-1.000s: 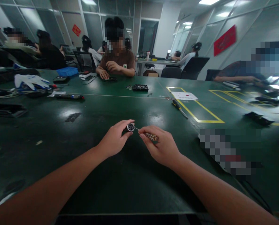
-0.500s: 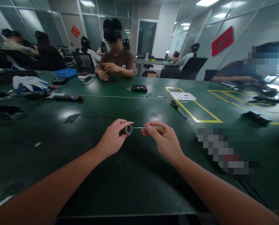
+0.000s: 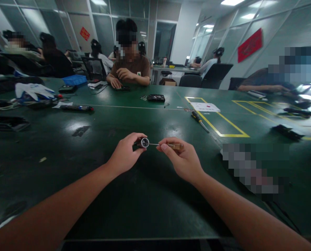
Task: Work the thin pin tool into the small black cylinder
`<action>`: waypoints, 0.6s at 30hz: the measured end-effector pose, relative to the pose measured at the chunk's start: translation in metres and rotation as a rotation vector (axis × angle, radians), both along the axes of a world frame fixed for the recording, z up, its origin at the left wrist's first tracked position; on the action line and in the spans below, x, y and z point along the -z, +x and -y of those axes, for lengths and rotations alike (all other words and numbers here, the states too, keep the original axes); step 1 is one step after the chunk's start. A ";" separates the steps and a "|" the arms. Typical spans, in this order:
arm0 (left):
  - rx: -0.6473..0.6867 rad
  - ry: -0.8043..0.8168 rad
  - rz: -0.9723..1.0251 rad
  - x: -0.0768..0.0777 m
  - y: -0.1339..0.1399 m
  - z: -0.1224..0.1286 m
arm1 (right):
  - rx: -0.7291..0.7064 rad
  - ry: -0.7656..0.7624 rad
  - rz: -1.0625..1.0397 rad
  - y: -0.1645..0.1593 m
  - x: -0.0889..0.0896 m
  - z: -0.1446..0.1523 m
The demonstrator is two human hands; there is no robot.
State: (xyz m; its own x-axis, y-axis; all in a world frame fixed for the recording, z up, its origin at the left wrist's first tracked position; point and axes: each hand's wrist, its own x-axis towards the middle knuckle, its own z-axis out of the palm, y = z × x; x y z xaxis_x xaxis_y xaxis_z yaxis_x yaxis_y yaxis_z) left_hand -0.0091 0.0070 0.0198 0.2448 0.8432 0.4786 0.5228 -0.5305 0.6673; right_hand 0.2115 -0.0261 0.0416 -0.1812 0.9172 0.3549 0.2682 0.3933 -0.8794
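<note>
My left hand (image 3: 126, 150) is closed round a small dark cylinder (image 3: 145, 142) with a pale ring at its end, and its round opening faces me. My right hand (image 3: 184, 158) grips a screwdriver (image 3: 176, 146) by its clear amber handle. The thin metal shaft points left and its tip reaches the cylinder's rim. Whether the tip goes inside or only touches the side, I cannot tell. Both hands are held over the green table (image 3: 145, 202). The rest of the cylinder is hidden behind my left fingers.
A black-and-yellow screwdriver (image 3: 200, 122) lies ahead to the right, near a white card (image 3: 205, 107) and yellow tape. White gloves (image 3: 33, 91), a marker-like tool (image 3: 77, 108) and a blue tray (image 3: 74, 80) are at left. A person (image 3: 130, 66) sits opposite behind a black case (image 3: 156, 98).
The cylinder has turned so that its open end faces me more fully. My right hand has shifted slightly left, closer to it, with the screwdriver. The view has moved a little.
</note>
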 end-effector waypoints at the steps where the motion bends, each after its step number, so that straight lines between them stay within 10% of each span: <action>1: 0.006 0.000 0.000 0.000 0.000 0.000 | -0.002 0.005 0.009 0.001 0.000 0.000; 18: 0.005 0.076 -0.001 -0.004 0.000 0.003 | 0.040 0.014 0.022 -0.001 -0.001 0.000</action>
